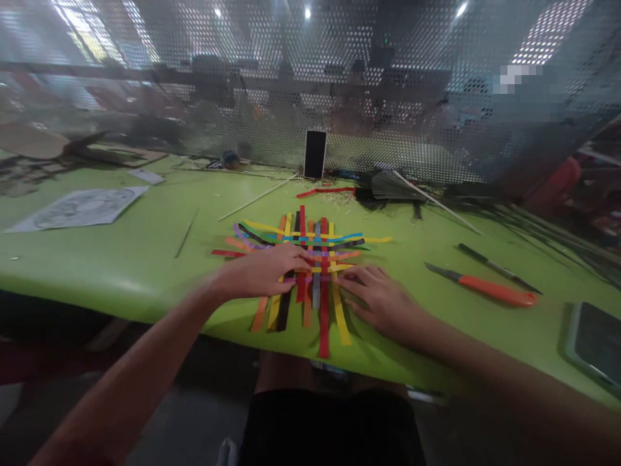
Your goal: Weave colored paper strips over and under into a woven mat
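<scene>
A flat weave of coloured paper strips [315,255] lies on the green table [121,259], with loose strip ends fanning out towards me and to the sides. My left hand [262,272] lies flat on the weave's left part, fingers stretched to the right across the strips. My right hand [376,294] rests at the weave's right edge, fingers extended and touching the strip ends. Neither hand lifts anything.
An orange-handled knife [485,285] and a dark tool [497,266] lie right of the weave. A phone [594,343] lies at the right edge; another phone [315,154] stands against the mesh screen. A printed sheet [80,207], thin sticks, a loose red strip [325,191] and dark leaves lie farther back.
</scene>
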Tool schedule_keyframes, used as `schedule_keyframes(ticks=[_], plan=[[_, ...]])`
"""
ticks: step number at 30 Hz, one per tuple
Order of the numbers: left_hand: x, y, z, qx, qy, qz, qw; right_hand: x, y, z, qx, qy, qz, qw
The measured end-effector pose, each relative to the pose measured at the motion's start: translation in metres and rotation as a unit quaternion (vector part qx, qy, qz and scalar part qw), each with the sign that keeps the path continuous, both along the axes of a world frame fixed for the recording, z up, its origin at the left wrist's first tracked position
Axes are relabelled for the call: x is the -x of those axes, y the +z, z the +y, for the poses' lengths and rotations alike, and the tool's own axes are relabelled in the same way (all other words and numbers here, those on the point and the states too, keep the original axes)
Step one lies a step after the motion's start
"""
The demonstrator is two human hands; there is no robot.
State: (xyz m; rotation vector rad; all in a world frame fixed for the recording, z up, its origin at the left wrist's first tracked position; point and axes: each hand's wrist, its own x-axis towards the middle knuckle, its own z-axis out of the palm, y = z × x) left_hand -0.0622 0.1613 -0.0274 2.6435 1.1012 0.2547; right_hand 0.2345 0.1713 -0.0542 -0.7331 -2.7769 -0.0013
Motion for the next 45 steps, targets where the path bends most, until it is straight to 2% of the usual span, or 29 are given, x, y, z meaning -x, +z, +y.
schedule_keyframes(ticks=[4, 7, 9, 12, 15, 18, 21, 27, 35, 45], plan=[[-0.002, -0.004, 0.005, -0.023, 0.013, 0.001, 1.000, -0.003, 0.007, 0.004, 0.001, 0.035, 0.040, 0.999], [-0.003, -0.010, 0.003, -0.043, 0.018, -0.012, 0.999, -0.005, 0.022, 0.013, -0.003, 0.057, 0.114, 0.992], [-0.003, -0.012, 0.000, -0.053, 0.023, -0.023, 0.998, -0.002, 0.031, 0.024, -0.002, 0.062, 0.128, 0.990], [-0.002, -0.015, -0.001, -0.066, 0.018, -0.031, 0.997, 0.009, 0.034, 0.048, 0.008, 0.056, 0.085, 0.995], [0.000, -0.017, 0.002, -0.072, 0.010, -0.037, 0.997, 0.024, 0.026, 0.073, 0.018, 0.058, 0.050, 0.997], [0.002, -0.019, 0.006, -0.063, 0.013, -0.044, 0.997, 0.031, 0.021, 0.092, 0.042, 0.081, 0.027, 0.995], [0.003, -0.018, 0.007, -0.054, 0.015, -0.050, 0.997, 0.031, 0.026, 0.102, 0.081, 0.120, 0.004, 0.990], [0.003, -0.016, 0.006, -0.042, 0.014, -0.059, 0.997, 0.023, 0.029, 0.106, 0.134, 0.156, 0.007, 0.979], [0.007, -0.018, 0.004, -0.036, 0.007, -0.072, 0.997, 0.027, 0.012, 0.100, 0.153, 0.113, 0.063, 0.980], [0.009, -0.022, 0.005, -0.022, 0.025, -0.076, 0.997, 0.031, 0.012, 0.098, 0.188, 0.063, 0.100, 0.975]])
